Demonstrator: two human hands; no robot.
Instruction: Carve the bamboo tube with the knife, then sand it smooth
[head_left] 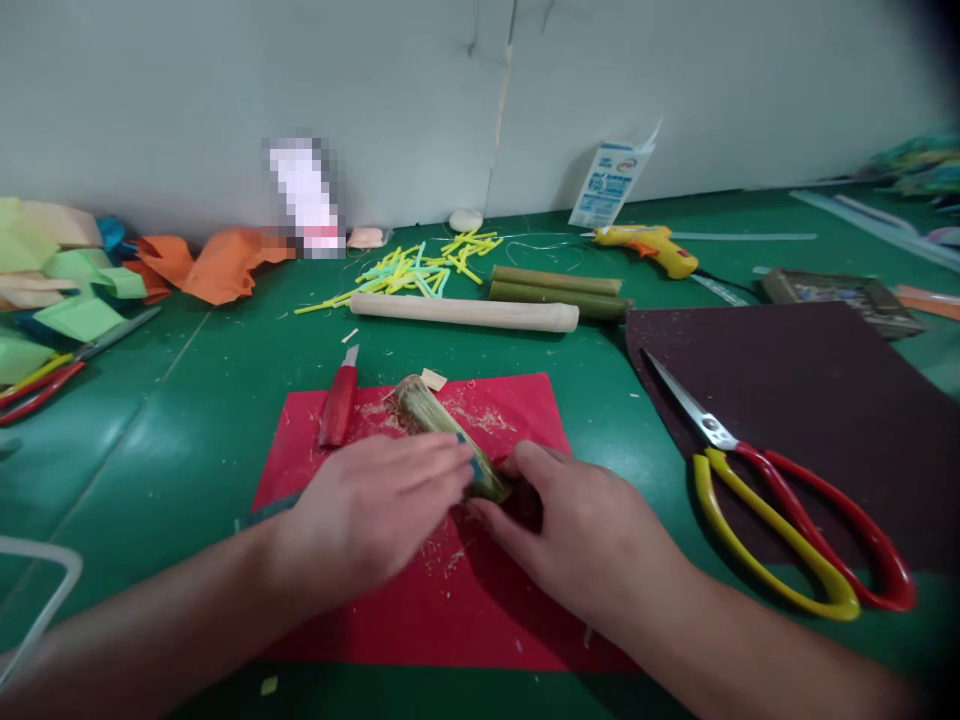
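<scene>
A short bamboo piece (431, 407), greenish and pale with a rough far end, lies slanted on a red sheet (517, 620). Around its near end are the thumb and fingers of my right hand (585, 520). My left hand (375, 505) lies across the bamboo, fingers together over a blue-grey strip that shows at the fingertips and beside the wrist. Most of that strip is hidden, so its kind is unclear. Left of the bamboo, a red-handled craft knife (340, 405) rests on the sheet among shavings.
Behind lie a pale stick (465, 312), green bamboo pieces (555, 293), cut yellow straws (420, 268) and a yellow glue gun (649, 247). Large scissors (757, 475) rest at right on a dark sheet (817, 400). Colored paper (225, 265) and other scissors (67, 370) are left.
</scene>
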